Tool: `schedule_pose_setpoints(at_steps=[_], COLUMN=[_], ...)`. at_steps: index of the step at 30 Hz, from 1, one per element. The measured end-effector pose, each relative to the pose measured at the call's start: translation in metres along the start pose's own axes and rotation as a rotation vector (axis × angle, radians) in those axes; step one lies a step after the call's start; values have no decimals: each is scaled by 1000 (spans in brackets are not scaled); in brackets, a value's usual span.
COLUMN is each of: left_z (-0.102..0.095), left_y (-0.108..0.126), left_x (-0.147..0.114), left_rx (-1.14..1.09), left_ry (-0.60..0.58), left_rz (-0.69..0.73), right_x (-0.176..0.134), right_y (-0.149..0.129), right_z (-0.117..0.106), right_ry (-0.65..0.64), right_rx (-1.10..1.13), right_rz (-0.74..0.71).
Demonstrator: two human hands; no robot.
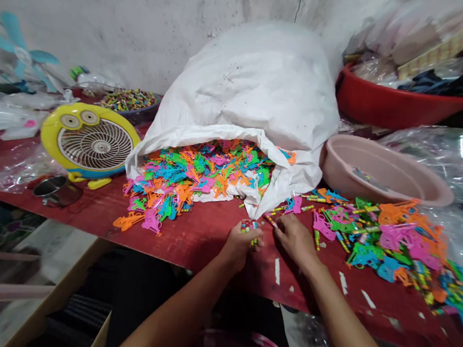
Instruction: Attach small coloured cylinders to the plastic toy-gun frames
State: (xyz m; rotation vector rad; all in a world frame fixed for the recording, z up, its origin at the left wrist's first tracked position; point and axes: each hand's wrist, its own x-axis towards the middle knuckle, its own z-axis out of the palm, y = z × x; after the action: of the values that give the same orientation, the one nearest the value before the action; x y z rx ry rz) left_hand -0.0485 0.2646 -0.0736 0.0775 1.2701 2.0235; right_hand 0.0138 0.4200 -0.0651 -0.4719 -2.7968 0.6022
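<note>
My left hand (242, 242) is closed around a small bunch of short striped tubes (253, 241), their colourful ends showing above the fingers. Just beside it, my right hand (295, 240) has its thumb and fingertips closed on one thin striped tube (270, 219) at the table surface. Behind both hands lies a big white sack (257, 82), its mouth towards me. Flat plastic pieces (173, 173) in orange, pink, green and blue spill out of it. To the right spreads a heap of similar plastic pieces (390, 234) mixed with striped tubes.
A yellow fan (100, 144) and a metal cup (57, 190) stand at left on the red table (127, 222). Behind them is a basin of striped tubes (129, 100). On the right are a pink basin (389, 168), a red tub (404, 106) and clear plastic wrap (456, 158).
</note>
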Motion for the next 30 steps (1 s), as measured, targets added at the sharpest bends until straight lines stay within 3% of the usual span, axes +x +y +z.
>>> schedule_pose_setpoints(at_steps=[5,8,10,13,17,22,26,30], left_z=[8,9,8,6,3,5,10,9], left_y=[-6,-4,-2,1,2,-3,-9,-10], left_x=[5,7,7,7,6,7,9,12], left_rx=[68,70,68,47,71,91,124,138], left_ry=[77,129,148,144,175,171,147,170], left_rz=[115,158,158,101,74,111,108,159], right_x=[-19,-16,-6,11,20,7,-9,-9], right_y=[-19,-18,-12,-8,-12,-13,-18,-15], right_z=[3,1,-2,-3,1,10,20,9], right_ry=[-47,-107,-60,47,-4,5,-43,-121], right_rx=[316,444,392,102,-90,11,179,344], right_rz=[-63,-76,-48,-59,-37,37,-9,-95])
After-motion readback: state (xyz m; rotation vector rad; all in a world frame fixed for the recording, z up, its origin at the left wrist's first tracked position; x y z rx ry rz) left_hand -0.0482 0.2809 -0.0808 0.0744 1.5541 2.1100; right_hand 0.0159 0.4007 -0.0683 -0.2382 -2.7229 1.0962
